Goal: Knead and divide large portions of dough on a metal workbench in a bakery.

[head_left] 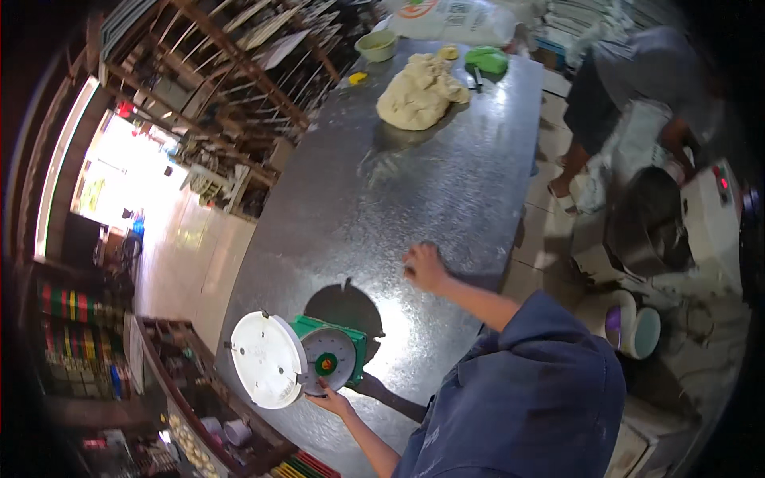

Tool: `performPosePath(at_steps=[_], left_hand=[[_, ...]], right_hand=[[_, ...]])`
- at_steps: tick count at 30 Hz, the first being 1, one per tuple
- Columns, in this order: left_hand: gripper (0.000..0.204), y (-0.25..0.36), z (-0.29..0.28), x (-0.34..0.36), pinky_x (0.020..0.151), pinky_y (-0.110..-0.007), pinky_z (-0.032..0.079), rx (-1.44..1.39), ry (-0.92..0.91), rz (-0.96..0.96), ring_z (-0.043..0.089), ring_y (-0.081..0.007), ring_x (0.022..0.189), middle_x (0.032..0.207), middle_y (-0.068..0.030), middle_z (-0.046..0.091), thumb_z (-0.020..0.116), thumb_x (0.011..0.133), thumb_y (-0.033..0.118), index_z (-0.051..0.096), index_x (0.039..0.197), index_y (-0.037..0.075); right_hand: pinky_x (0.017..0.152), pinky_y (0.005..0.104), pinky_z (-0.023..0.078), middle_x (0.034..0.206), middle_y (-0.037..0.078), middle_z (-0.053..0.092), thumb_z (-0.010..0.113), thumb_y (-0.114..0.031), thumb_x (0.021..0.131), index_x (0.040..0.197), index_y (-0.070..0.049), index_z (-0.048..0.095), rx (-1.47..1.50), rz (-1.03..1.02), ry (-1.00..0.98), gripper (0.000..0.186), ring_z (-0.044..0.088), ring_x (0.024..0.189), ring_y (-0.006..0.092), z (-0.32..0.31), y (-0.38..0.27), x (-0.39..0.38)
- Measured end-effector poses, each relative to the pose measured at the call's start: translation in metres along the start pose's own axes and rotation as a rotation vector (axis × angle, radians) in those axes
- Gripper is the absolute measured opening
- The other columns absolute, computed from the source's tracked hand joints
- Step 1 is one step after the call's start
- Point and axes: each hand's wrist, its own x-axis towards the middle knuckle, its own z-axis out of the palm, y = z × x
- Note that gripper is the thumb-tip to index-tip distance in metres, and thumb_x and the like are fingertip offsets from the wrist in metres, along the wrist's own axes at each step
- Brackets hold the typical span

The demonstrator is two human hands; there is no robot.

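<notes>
At the near end of the metal table [319, 219] is a green spring scale [362, 338] with a round dial and a white round pan [261, 362]. My left hand [331, 401] grips the scale's near side, at the lower edge of the dial and beside the pan. Whether the scale rests fully on the table I cannot tell. My right hand [427, 269] is over the middle of the table, fingers loosely bent and apart, with nothing visible in it. Farther off lies a large lump of pale dough [418, 95].
Beyond the dough are a small dough piece [449, 52], a green bundle [487, 59] and a pale bowl [376, 46]. To the right, a person [649, 80] bends by a mixer bowl [647, 227]. Buckets [641, 331] stand below it. Wooden racks [239, 60] line the left.
</notes>
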Motion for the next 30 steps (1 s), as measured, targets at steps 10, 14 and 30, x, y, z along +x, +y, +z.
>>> performPosePath(at_steps=[10,14,30], left_hand=[[0.059,0.049,0.010,-0.014,0.102,-0.038,0.032,0.092,0.081,-0.248,0.041,-0.0260,0.123,0.137,-0.0164,0.038,0.060,0.092,0.023,0.029,0.138,0.000],[0.058,0.042,0.020,-0.018,0.102,-0.037,0.031,0.026,-0.001,-0.203,0.041,-0.0271,0.122,0.138,-0.0174,0.038,0.059,0.092,0.023,0.030,0.137,0.000],[0.048,0.015,0.017,-0.035,0.095,-0.034,0.041,-0.032,0.198,-0.198,0.048,-0.0233,0.114,0.124,-0.0129,0.047,0.063,0.087,0.012,0.040,0.128,-0.001]], right_hand=[[0.087,0.0418,0.046,0.111,0.015,0.056,0.044,-0.009,0.087,0.112,-0.001,0.055,-0.372,0.288,0.254,0.028,0.054,0.105,0.0331,-0.070,0.208,0.315],[0.090,0.0417,0.045,0.118,0.015,0.056,0.047,-0.012,0.085,0.115,-0.003,0.055,-0.477,0.283,0.194,0.032,0.052,0.111,0.0313,-0.078,0.268,0.359],[0.088,0.0447,0.042,0.119,0.024,0.049,0.059,-0.018,0.083,0.119,0.004,0.047,-0.050,0.047,-0.012,0.044,0.049,0.107,0.0415,-0.021,0.110,0.143]])
